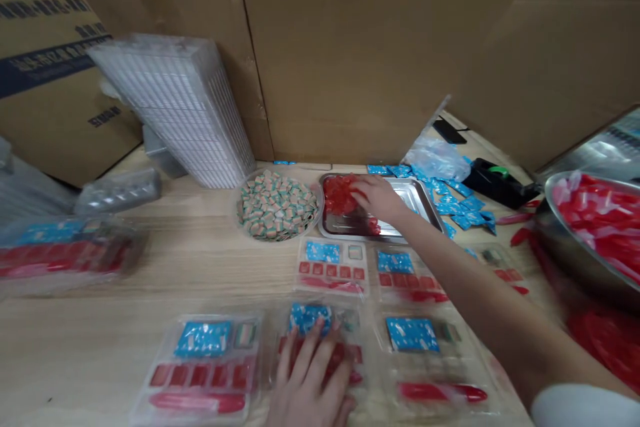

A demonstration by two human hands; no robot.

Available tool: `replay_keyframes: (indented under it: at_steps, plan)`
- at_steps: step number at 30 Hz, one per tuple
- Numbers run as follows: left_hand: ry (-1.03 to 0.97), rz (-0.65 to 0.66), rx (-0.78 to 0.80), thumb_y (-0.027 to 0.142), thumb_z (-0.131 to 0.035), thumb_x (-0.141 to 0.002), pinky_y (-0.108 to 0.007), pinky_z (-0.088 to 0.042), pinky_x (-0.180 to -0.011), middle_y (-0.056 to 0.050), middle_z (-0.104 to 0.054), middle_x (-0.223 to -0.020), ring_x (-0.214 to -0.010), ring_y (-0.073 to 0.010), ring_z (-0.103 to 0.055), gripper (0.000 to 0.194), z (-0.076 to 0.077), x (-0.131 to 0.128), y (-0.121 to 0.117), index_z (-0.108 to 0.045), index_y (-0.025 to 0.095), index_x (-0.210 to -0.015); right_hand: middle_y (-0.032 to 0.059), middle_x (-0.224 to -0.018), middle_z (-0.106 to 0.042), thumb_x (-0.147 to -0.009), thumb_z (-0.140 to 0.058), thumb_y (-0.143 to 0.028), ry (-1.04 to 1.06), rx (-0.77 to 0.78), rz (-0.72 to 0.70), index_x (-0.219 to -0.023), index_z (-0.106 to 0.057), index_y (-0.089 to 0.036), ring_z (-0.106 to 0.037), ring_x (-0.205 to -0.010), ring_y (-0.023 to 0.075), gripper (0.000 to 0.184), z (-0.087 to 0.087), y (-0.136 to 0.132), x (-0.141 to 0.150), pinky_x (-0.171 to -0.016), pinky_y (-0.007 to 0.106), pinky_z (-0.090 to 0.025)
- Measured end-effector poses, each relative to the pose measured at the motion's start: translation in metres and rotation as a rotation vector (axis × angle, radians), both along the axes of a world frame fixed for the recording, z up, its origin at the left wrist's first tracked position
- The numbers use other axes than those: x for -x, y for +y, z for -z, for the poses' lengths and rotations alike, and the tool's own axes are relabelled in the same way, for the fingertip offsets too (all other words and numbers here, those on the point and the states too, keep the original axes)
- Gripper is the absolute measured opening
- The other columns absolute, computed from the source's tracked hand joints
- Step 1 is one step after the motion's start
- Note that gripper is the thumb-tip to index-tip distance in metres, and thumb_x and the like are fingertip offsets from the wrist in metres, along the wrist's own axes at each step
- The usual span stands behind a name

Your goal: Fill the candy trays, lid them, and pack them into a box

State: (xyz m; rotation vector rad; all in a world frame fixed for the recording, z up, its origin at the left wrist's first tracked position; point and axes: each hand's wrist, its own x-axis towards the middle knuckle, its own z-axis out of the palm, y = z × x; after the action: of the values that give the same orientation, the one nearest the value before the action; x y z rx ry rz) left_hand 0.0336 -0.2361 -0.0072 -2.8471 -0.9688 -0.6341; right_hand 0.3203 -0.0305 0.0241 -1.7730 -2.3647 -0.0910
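Observation:
My right hand (pixel 377 197) reaches over a metal tray (pixel 327 232), its fingers closed at the edge of a pile of small red pieces (pixel 341 193); the fingertips are partly hidden. My left hand (pixel 313 373) lies with fingers spread on a clear plastic tray (pixel 365 320), over its red pieces and touching the edge of a blue packet (pixel 305 315). To the left is a filled tray (pixel 200 368) with a blue packet, red squares and a red pen-like item. The tray at the right (pixel 435 363) holds a blue packet, a small green-edged piece and a red pen-like item, above which its compartments look clear.
Behind are a round bowl (pixel 280 205) of small green-and-tan pieces, stacked clear trays (pixel 175 103) and cardboard (pixel 370 53). Farther right lie loose blue packets (pixel 457 203), a black tape dispenser (pixel 493 183) and a steel bowl (pixel 565 227) of red items. More filled trays (pixel 333 267) stand mid-table.

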Motion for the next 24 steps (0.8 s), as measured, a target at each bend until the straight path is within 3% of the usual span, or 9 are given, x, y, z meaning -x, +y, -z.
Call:
replay_keyframes:
  at_steps: [3,8,11,14,18,24]
  plan:
    - [-0.088,-0.067,0.022,0.045,-0.054,-0.083,-0.041,-0.009,-0.111,0.001,-0.059,-0.125,-0.120,-0.0218,-0.045,0.029,0.005,-0.005,-0.007,-0.064,0.032,-0.106,0.0139,-0.135,-0.047,-0.090,-0.042,-0.025,-0.004,-0.018,0.000,-0.123,-0.055,-0.015,-0.041,-0.123,0.0298,0.037,0.012,0.014,0.008,-0.099,0.046,-0.033]
    - [-0.203,-0.129,0.055,0.036,-0.045,-0.090,-0.041,-0.006,-0.111,0.005,-0.062,-0.122,-0.124,-0.0189,-0.040,0.024,0.009,-0.007,-0.016,-0.066,0.034,-0.102,0.0123,-0.129,-0.053,-0.086,-0.046,-0.022,0.017,-0.041,-0.021,-0.121,-0.057,-0.018,-0.041,-0.123,0.0288,0.036,0.027,-0.023,-0.013,-0.099,0.046,-0.035]
    - [-0.226,-0.143,0.089,0.034,-0.042,-0.092,-0.040,-0.010,-0.110,0.001,-0.061,-0.124,-0.123,-0.0197,-0.041,0.027,0.011,-0.004,-0.021,-0.066,0.032,-0.104,0.0117,-0.123,-0.058,-0.084,-0.048,-0.021,0.106,-0.055,0.060,-0.124,-0.053,-0.018,-0.049,-0.114,0.0267,0.040,0.020,-0.040,-0.031,-0.093,0.043,-0.041]
    - [-0.279,-0.138,0.092,0.031,-0.036,-0.094,-0.038,-0.017,-0.108,-0.002,-0.063,-0.120,-0.119,-0.0191,-0.046,0.031,0.013,-0.002,-0.023,-0.066,0.028,-0.101,0.0132,-0.107,-0.065,-0.086,-0.041,-0.019,0.111,-0.055,0.181,-0.116,-0.058,-0.014,-0.058,-0.098,0.0250,0.035,0.006,-0.041,-0.036,-0.082,0.039,-0.046]
    - [-0.258,-0.097,0.099,0.023,-0.030,-0.096,-0.032,-0.026,-0.103,0.001,-0.065,-0.115,-0.113,-0.0162,-0.052,0.035,0.006,0.000,-0.018,-0.065,0.024,-0.098,0.0095,-0.095,-0.067,-0.086,-0.043,-0.018,0.034,-0.002,0.162,-0.096,-0.066,-0.016,-0.059,-0.091,0.0209,0.026,-0.008,-0.033,-0.021,-0.082,0.031,-0.043]
    - [-0.178,-0.077,0.286,0.017,-0.045,-0.089,-0.037,-0.039,-0.097,0.002,-0.064,-0.118,-0.114,-0.0193,-0.054,0.019,-0.013,0.002,-0.015,-0.060,0.023,-0.098,0.0165,-0.088,-0.066,-0.079,-0.052,-0.015,-0.082,0.122,0.170,-0.086,-0.068,-0.012,-0.060,-0.085,0.0251,0.017,-0.005,-0.020,0.004,-0.073,0.032,-0.042]
